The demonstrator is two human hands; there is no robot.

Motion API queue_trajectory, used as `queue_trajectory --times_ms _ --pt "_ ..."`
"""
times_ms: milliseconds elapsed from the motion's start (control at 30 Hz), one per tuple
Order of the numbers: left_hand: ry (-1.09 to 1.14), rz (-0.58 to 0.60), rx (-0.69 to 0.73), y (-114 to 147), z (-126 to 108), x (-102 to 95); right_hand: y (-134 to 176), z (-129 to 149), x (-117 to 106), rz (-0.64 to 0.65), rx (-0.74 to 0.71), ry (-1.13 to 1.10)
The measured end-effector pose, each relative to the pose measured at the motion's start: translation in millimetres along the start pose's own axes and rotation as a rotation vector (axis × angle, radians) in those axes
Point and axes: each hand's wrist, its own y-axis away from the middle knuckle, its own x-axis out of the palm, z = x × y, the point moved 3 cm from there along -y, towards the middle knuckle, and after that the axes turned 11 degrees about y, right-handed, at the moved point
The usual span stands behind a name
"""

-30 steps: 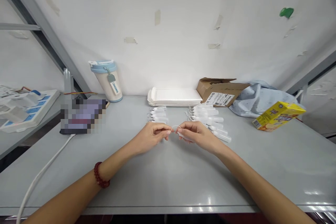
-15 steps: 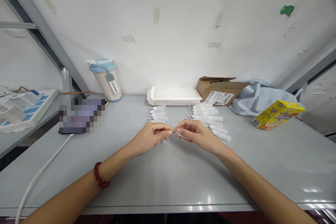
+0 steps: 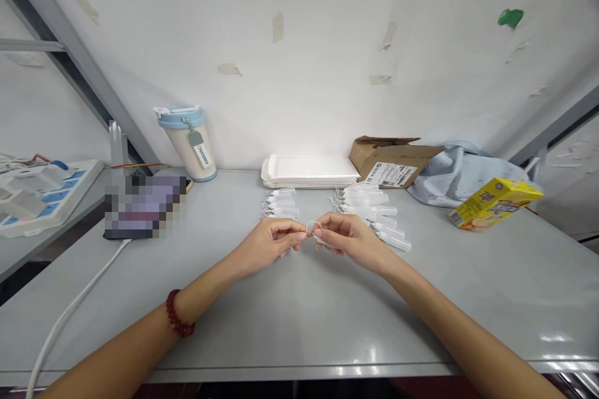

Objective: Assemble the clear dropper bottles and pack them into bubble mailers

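Observation:
My left hand (image 3: pixel 276 240) and my right hand (image 3: pixel 345 234) meet fingertip to fingertip above the grey table. Both are closed in a pinch on a thin white cord loop (image 3: pixel 314 223), which arches up between them. Whatever else my right fingers may cover is hidden. Just beyond my left hand lies a short row of small white translucent tubes with cords (image 3: pixel 281 202). A larger group of the same tubes (image 3: pixel 369 201) spreads behind and to the right of my right hand, partly covered by it.
White padded envelopes (image 3: pixel 313 169) are stacked against the wall, beside an open cardboard box (image 3: pixel 393 159). A yellow carton (image 3: pixel 496 204) and pale blue cloth (image 3: pixel 468 168) are at right. At left are a tumbler (image 3: pixel 189 146), a charging phone (image 3: pixel 145 206) and a power strip (image 3: pixel 70 196).

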Motion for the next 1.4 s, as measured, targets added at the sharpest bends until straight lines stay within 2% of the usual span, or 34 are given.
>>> queue_trajectory --times_ms 400,767,933,1133,1400 --pt "-0.080 -0.020 0.014 1.0 -1.2 1.1 -0.2 -2.0 2.9 -0.011 0.001 0.002" --pt "-0.162 -0.053 0.079 3.5 -1.5 10.2 -1.8 -7.2 9.8 -0.061 -0.003 0.064" --pt "-0.147 -0.031 0.037 4.4 -1.1 13.5 -4.4 -13.5 11.2 -0.119 -0.055 0.088" --pt "-0.090 -0.018 0.019 5.3 -7.7 11.7 -3.2 -7.7 6.7 -0.163 -0.025 0.095" --pt "-0.094 -0.070 0.012 3.9 -9.2 6.2 -2.8 -5.4 2.9 -0.117 -0.056 0.131"
